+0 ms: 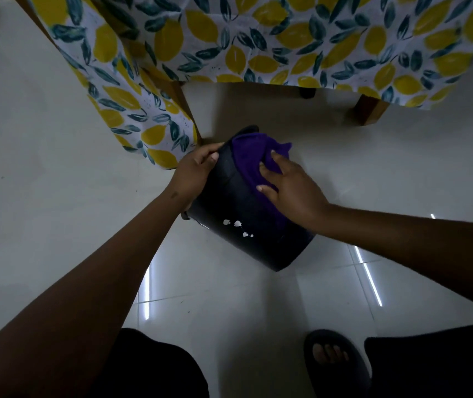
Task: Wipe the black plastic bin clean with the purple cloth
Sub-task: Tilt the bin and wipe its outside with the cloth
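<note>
The black plastic bin (pixel 238 214) lies tilted on its side on the white tiled floor, with small white specks on its wall near me. My left hand (pixel 193 173) grips its left side near the far end. A purple cloth (pixel 251 156) is spread over the bin's upper right side. My right hand (pixel 290 188) presses flat on the cloth, fingers spread, holding it against the bin. The bin's opening is not visible.
A table draped in a lemon-print cloth (pixel 229 44) stands just beyond the bin, with wooden legs (pixel 368 110) reaching the floor. My sandalled foot (pixel 333 360) and dark-clothed knees are at the bottom edge. Glossy floor tiles (pixel 57 168) surround the bin.
</note>
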